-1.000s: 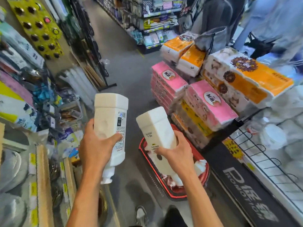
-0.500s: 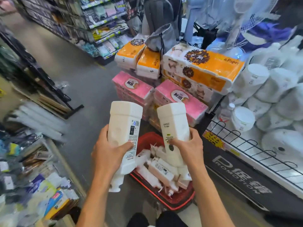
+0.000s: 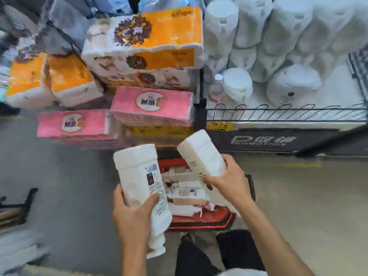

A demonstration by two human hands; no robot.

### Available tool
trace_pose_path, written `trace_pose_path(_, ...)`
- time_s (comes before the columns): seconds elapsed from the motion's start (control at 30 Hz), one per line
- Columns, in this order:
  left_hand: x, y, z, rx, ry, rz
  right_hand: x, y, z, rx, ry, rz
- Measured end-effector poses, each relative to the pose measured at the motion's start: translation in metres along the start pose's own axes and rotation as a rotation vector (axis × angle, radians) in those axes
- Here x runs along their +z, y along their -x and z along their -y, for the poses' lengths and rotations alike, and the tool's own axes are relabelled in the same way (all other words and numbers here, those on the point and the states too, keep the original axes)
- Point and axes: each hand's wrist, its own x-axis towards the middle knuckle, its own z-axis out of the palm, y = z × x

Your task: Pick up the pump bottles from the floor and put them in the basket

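White pump bottle (image 3: 139, 176) upside down in left grip (image 3: 135, 218), curled tight round it; second bottle (image 3: 201, 154) clutched in right grip (image 3: 229, 182); red basket (image 3: 215, 218) on floor (image 3: 59, 186) below, more bottles (image 3: 187, 194) piled inside.

two hands (image 3: 131, 218) (image 3: 229, 184), two held bottles (image 3: 139, 176) (image 3: 201, 154), one basket (image 3: 209, 218)

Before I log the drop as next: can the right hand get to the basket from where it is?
Probably yes. The right hand, gripping a bottle, hangs over the basket with nothing between them; the bottles already inside may crowd the landing spot.
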Motion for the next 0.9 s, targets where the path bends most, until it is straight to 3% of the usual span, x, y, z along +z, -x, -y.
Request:
trace_pose_path(0.23, 0.080, -0.053, 0.081, -0.112, -0.033, 0.144, 0.023, -0.025, -0.077, 0.276, 0.069, -0.142)
trace_pose_path(0.43, 0.099, -0.110, 0.139, -0.051, -0.260, 0.210, 0.086, -0.058, -0.122, 0.338, 0.071, -0.177)
trace_pose_path(0.67, 0.133, -0.168, 0.236, -0.069, -0.461, 0.346, 0.183, -0.129, -0.179, 0.378, 0.194, 0.027)
trace_pose_path(0.8, 0.163, -0.196, 0.292, -0.182, -0.550, 0.444, 0.233, -0.173, -0.208, 0.339, 0.476, 0.237)
trace_pose_path(0.9, 0.175, -0.205, 0.317, -0.183, -0.628, 0.452, 0.250, -0.197, -0.225, 0.174, 0.749, 0.343)
